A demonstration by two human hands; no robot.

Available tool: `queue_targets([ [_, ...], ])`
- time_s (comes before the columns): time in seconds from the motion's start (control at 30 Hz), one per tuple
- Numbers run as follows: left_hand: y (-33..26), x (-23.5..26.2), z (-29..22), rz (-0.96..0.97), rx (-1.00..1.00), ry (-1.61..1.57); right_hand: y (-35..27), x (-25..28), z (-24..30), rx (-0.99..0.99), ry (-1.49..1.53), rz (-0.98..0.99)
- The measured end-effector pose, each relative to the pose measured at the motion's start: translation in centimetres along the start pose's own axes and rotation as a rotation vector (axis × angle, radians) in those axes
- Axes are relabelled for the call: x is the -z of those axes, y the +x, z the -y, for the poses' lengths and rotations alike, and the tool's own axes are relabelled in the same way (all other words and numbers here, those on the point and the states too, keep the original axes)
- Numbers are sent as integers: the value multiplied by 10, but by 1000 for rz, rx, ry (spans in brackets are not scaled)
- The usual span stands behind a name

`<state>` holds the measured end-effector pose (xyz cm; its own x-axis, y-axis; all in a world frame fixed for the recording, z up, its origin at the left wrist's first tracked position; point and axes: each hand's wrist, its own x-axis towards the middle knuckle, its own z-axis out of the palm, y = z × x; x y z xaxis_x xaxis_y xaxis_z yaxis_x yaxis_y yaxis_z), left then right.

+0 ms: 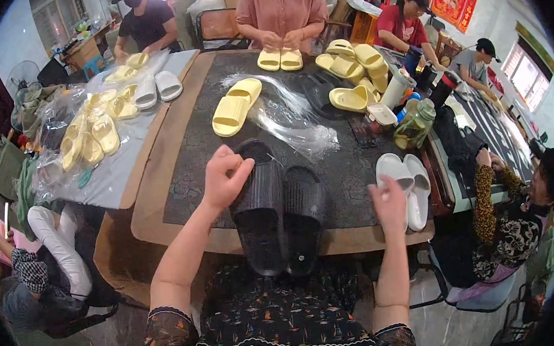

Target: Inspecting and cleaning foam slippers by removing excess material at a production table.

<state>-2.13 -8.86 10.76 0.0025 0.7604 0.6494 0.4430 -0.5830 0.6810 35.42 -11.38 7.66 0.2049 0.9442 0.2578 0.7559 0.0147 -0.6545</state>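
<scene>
While bagged yellow slippers [95, 132] lie heaped at the far left out of your way, your left hand [224, 177] hovers with fingers curled at the toe of the left black slipper [260, 207]; it seems pinched on something thin, though that's hard to tell. The pair of black slippers [284, 218] lies side by side at the table's [162, 201] near edge, within reach. Your right hand [390, 204] is loosely closed, apparently empty, beside white slippers [408, 185].

White slippers [407, 187] probably crowd right edge
</scene>
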Motion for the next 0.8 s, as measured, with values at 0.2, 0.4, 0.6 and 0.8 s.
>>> queue_targets([
  [0.2, -1, -10, 24, 144, 18, 224, -35, -75, 62, 345, 121, 426],
  [0.4, -10, -5, 57, 274, 87, 420, -32, -111, 45, 271, 86, 364],
  [0.6, -12, -28, 81, 373, 130, 348, -31, -124, 40, 194, -10, 207],
  [0.8, 0, -56, 74, 589, 302, 281, -29, -122, 47, 49, -20, 163],
])
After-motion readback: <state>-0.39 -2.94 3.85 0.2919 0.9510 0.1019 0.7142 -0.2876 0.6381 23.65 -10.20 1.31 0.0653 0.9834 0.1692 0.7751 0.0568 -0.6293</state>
